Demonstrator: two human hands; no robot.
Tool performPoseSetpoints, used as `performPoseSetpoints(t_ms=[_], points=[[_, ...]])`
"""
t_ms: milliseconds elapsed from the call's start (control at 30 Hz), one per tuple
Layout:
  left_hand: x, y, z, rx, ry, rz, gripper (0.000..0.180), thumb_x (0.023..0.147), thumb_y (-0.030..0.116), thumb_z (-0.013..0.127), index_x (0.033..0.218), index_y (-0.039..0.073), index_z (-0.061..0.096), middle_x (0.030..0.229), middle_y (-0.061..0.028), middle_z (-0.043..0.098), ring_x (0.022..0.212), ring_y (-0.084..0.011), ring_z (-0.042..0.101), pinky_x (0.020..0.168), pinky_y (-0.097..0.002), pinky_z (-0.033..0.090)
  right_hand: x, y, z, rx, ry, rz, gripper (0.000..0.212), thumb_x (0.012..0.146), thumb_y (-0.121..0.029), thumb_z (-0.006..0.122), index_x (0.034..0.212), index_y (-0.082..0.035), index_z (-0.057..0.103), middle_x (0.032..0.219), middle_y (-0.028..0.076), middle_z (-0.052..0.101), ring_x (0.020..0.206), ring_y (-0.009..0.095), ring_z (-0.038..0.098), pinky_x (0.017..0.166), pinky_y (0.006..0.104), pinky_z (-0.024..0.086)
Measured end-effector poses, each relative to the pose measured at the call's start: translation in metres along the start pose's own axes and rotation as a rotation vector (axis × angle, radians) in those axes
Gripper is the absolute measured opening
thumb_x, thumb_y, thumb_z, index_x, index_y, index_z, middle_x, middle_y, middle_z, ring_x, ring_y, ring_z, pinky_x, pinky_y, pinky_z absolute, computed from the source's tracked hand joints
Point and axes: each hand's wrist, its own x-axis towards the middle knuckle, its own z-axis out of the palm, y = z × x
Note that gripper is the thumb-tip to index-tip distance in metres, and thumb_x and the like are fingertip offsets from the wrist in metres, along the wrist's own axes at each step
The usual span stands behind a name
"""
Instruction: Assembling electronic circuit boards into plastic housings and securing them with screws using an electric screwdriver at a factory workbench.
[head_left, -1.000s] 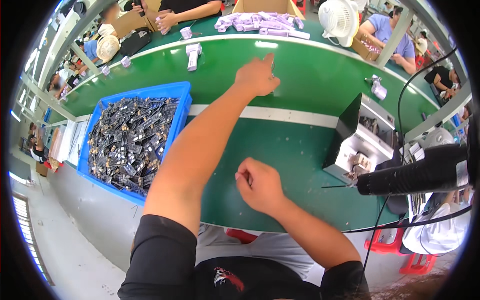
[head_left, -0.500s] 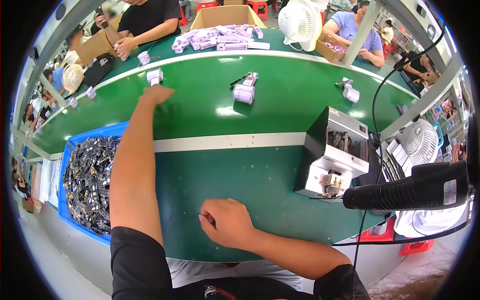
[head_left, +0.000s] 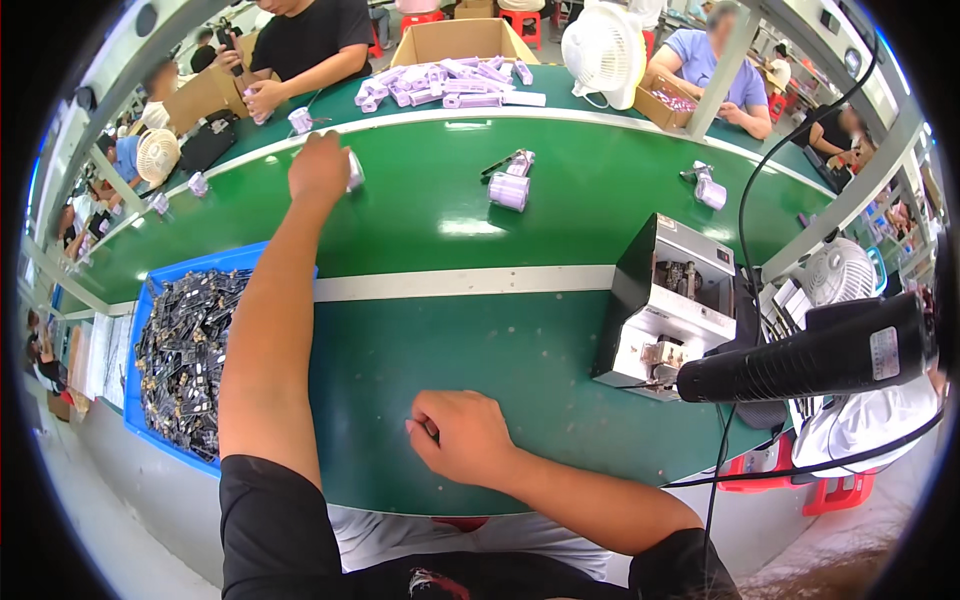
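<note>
My left hand (head_left: 320,170) reaches out over the green conveyor belt, back of the hand up, its fingers hidden from view. Right beside it, partly covered by the hand, is a lilac cylindrical part (head_left: 356,172). Whether the fingers grip that part cannot be seen. My right hand (head_left: 462,436) rests on the dark green worktable in a loose fist, thumb against curled fingers, with nothing visible in it. Further along the belt lie another lilac cylinder with a small dark board attached (head_left: 510,190) and a similar lilac part (head_left: 709,190).
A blue bin (head_left: 135,385) full of small dark boards stands under my left forearm. To the right are a metal bench device (head_left: 665,310) and a black tool handle (head_left: 800,352) with cables. Across the belt lie piled lilac parts (head_left: 440,82), a white fan (head_left: 603,55) and co-workers.
My left hand has moved slightly farther out and now covers part of the lilac cylinder it was reaching toward. The belt parts have shifted right. My right hand stays in place.
</note>
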Motion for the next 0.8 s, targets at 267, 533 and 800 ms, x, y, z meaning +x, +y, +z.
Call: performPoseSetpoints(t_ms=[267, 533, 800], points=[[-0.060, 0.056, -0.092, -0.467, 0.162, 0.551, 0.034, 0.091, 0.009, 0.067, 0.121, 0.004, 0.052, 0.112, -0.0212, 0.058, 0.107, -0.0454, 0.059, 0.089, -0.0507, 0.051, -0.008, -0.001, -0.008, 0.145, 0.062, 0.028, 0.012, 0.087, -0.010, 0.071, 0.089, -0.006, 0.060, 0.078, 0.010, 0.066, 0.070, 0.031, 0.065, 0.065, 0.0414, 0.053], [-0.199, 0.115, -0.134, -1.443, 0.019, 0.153, 0.061, 0.083, 0.001, 0.085, 0.131, 0.003, 0.048, 0.107, -0.0136, 0.072, 0.099, -0.0183, 0.070, 0.083, -0.0322, 0.058, -0.080, -0.062, -0.155, -0.042, 1.030, -0.773, 0.051, 0.076, -0.019, 0.078, 0.119, -0.003, 0.057, 0.122, 0.016, 0.059, 0.106, 0.033, 0.061, 0.089, 0.0453, 0.051], [-0.293, 0.187, -0.083, -1.851, -0.130, 0.372, 0.066, 0.090, -0.006, 0.074, 0.145, 0.005, 0.040, 0.120, -0.0141, 0.065, 0.106, -0.0177, 0.064, 0.088, -0.0312, 0.054, -0.035, -0.068, -0.229, 0.481, 0.517, -0.048, 0.074, 0.089, -0.020, 0.077, 0.148, 0.008, 0.043, 0.091, 0.012, 0.073, 0.083, 0.019, 0.069, 0.082, 0.0323, 0.054]])
